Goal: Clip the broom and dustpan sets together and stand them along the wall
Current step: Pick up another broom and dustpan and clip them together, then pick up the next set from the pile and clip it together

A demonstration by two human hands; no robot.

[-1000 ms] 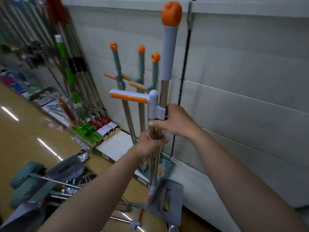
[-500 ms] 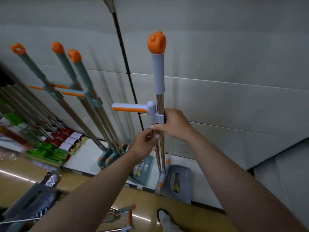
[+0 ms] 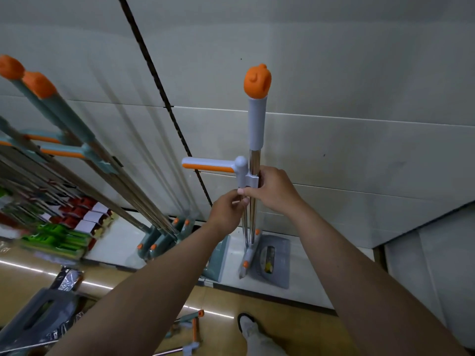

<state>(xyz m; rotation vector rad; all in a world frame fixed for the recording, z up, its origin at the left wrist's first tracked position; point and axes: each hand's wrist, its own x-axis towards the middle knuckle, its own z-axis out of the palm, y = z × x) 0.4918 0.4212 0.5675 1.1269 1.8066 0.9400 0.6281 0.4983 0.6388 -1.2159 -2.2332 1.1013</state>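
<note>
head view: a grey broom and dustpan set (image 3: 253, 201) is held upright in the centre of the frame, its base resting on the white ledge (image 3: 308, 255) at the foot of the wall (image 3: 334, 73). the two metal poles are kept side by side so that the grey clip (image 3: 250, 179) stays seated on both; the dustpan's orange-striped side handle (image 3: 210, 166) juts toward the left. the right hand (image 3: 272, 190) is closed around the poles just at the clip, apparently to steady the join. the left hand (image 3: 227, 210) is closed on the poles just below, fingertips touching the right hand, seemingly to press the poles together. the grey dustpan (image 3: 272, 260) stands flat against the ledge, so the set looks nearly placed.

toward the left of the frame, teal sets (image 3: 84, 147) are already leaned in a row against the wall, which suggests the grey set is being added at the row's end. at the lower left, more unclipped parts (image 3: 38, 314) lie on the floor (image 3: 218, 327), judged to be sets not yet done.
</note>
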